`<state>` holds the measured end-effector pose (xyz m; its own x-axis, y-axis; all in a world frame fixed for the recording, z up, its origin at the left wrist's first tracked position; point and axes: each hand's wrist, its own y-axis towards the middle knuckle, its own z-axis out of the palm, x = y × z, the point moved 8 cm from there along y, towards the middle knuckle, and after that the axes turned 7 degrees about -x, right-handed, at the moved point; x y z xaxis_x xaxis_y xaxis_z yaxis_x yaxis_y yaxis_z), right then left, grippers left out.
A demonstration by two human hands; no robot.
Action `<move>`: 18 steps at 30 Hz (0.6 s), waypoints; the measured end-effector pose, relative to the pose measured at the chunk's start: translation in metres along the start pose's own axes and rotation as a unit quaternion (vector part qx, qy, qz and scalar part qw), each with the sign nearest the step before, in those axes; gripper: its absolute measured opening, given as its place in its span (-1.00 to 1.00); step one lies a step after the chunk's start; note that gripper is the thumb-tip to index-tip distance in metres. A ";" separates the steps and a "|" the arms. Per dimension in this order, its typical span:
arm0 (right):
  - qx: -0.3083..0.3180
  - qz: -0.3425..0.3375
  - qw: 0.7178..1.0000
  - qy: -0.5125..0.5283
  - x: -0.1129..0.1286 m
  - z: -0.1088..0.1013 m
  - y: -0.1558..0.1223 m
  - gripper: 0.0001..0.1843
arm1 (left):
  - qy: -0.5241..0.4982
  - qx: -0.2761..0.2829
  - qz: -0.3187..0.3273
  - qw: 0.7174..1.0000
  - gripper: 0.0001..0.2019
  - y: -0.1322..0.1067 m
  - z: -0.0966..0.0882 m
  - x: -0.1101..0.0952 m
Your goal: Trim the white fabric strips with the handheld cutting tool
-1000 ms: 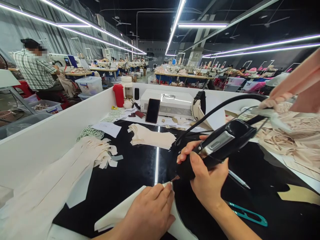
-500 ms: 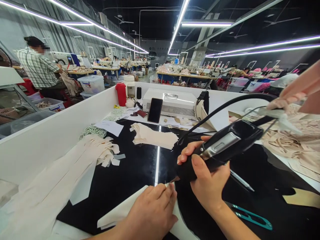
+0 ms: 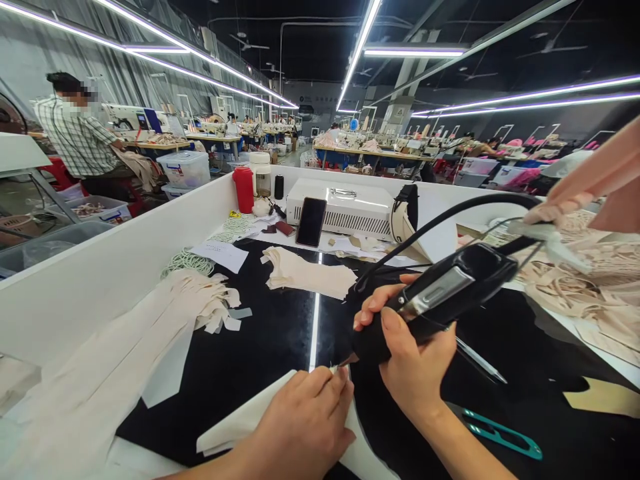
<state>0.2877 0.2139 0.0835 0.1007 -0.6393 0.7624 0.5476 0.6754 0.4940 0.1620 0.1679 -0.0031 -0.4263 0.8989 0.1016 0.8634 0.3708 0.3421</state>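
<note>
My right hand [image 3: 417, 363] is closed around a black corded handheld cutter [image 3: 450, 293], tilted with its cable end up to the right. From its front a small brownish flat blade [image 3: 349, 360] points left, beside my left fingertips. My left hand [image 3: 305, 420] is closed, fingers together, pressing folded cream fabric [image 3: 245, 415] onto the black work surface [image 3: 240, 363]. Whether the blade touches the fabric is hidden by my fingers. Right of my right wrist lie teal thread snips [image 3: 503, 433] and a silver pen [image 3: 481, 360].
Stacked cream fabric pieces [image 3: 307, 272] lie ahead, with a longer pile [image 3: 115, 340] at left. A phone [image 3: 311, 222] leans on a white box-shaped machine [image 3: 345, 200]. The black cable [image 3: 450, 208] arches at right near beige strips [image 3: 585, 267]. A white wall [image 3: 125, 253] borders the table.
The rear end of the cutter has shifted slightly left, and my right hand a little with it. My left hand and the fabric are almost unchanged.
</note>
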 end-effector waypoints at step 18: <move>-0.004 -0.008 0.998 -0.056 0.052 -0.035 -0.007 -0.59 | -0.003 -0.158 -0.017 0.987 -0.72 -0.001 -0.036 0.028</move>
<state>0.3185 0.1625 0.1051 -0.0012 -0.6050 0.7962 0.5542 0.6623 0.5041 0.1397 0.1839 0.0335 -0.4508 0.8891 0.0795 0.7207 0.3099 0.6202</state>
